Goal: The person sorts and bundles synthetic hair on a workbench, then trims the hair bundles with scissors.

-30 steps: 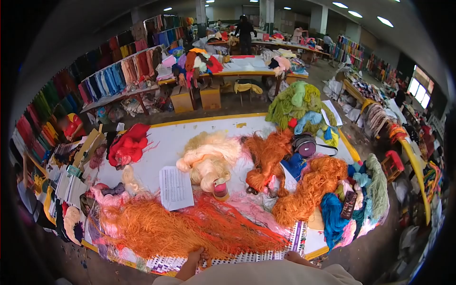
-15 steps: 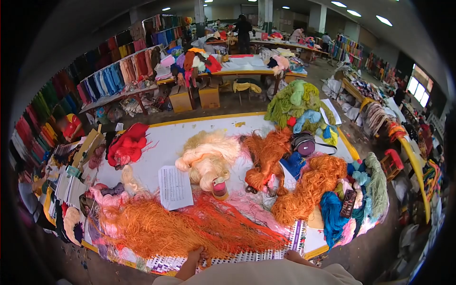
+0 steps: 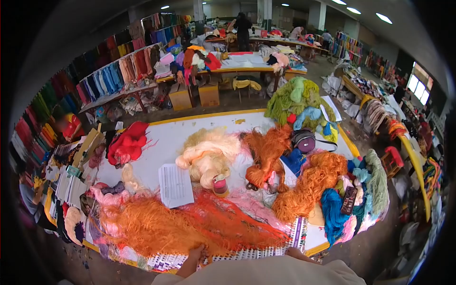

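My left hand is closed at the near edge of the table, its fingers curled on the ends of orange yarn. My right hand rests by the right end of a white card strip with rows of holes; its fingers are too small and partly hidden to make out. Threads fan across the strip, orange on the left and red-orange yarn toward the right. A purple-and-white printed strip lies just beyond my right hand.
On the white table lie a printed sheet, cream yarn, rust yarn, a red bundle, a green heap, a small dark bag and a remote-like device. Co-workers stand farther off.
The view has shifted slightly. My left hand stays at the orange yarn, and my right hand stays near the strip's end. A person at the far left has come further into view.
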